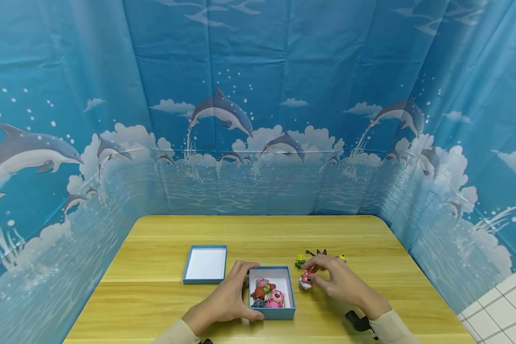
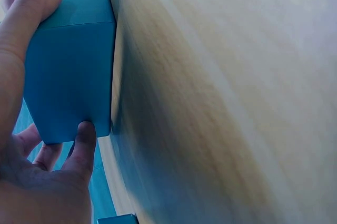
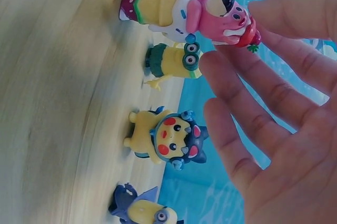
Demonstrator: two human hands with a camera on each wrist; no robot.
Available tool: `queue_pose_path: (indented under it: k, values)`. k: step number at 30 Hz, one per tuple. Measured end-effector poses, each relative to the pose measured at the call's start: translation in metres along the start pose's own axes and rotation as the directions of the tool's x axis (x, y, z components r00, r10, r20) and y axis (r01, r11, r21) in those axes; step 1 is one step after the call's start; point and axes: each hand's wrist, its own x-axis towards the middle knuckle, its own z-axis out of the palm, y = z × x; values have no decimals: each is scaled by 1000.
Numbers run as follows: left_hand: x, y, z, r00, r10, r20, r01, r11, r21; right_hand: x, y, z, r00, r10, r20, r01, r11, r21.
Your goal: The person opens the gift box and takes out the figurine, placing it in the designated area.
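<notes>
right hand (image 1: 335, 282) has the glossy pink-and-white bear figurine (image 1: 305, 283) pinched by its head, long axis upright, just off the right edge of the open blue square box (image 1: 279, 314) the left hand (image 1: 225, 300) grips, well in from the yellow wood-grain tabletop (image 1: 155, 296)'s right edge

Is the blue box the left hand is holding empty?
Not empty: in the head view, toy figurines lie inside the blue box, a pink bear among them.
</notes>
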Motion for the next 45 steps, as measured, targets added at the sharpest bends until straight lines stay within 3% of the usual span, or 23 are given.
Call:
queue_pose_path:
  k: [12, 27, 34, 45]
  values:
    - [-1, 1, 0, 1000, 1, 0, -1, 1000, -4, -1, -12, -5, 999, -28, -27, 26, 999, -47]
    - [-1, 1, 0, 1000, 8, 0, -8, 1000, -7, 3, -32, -8, 989, -133, -59, 125, 985, -117]
    - [-2, 1, -1, 1000, 10, 3, -10, 1000, -8, 8, -40, -7, 993, -116, -13, 112, 980, -164]
    - [0, -1, -1, 1000, 25, 6, -25, 999, -26, 22, -55, -4, 982, -171, 83, 183, 966, -181]
